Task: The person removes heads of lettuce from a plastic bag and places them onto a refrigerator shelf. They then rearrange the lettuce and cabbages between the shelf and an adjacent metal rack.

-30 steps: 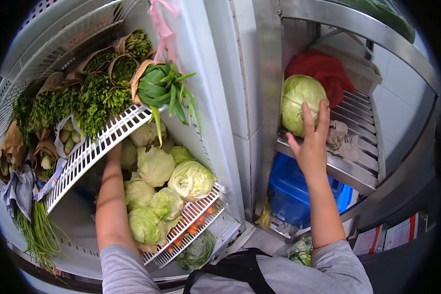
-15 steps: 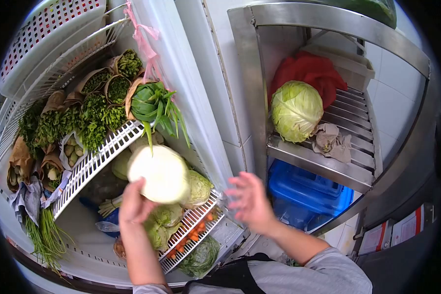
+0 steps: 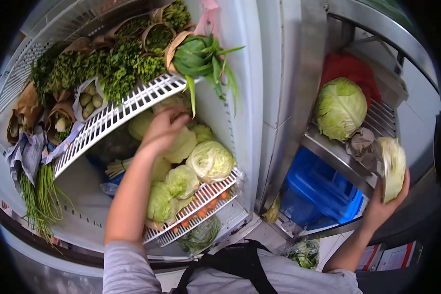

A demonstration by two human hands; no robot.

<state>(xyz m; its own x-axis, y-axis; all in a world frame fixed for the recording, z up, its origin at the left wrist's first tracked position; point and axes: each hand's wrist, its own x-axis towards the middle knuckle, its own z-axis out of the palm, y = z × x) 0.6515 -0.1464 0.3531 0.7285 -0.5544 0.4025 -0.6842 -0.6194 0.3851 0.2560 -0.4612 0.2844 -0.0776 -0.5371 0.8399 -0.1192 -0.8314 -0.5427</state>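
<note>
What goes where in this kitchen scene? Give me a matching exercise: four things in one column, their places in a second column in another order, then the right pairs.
Things:
1. pale cabbage
2. round green cabbage
3. blue crate
4. herb bundles

Places:
A. under the steel rack
B. on the upper white wire shelf
C. in the person's right hand
D. on the steel rack, in front of the red cloth

Pairs: 1-C, 2-D, 3-A, 4-B.
</note>
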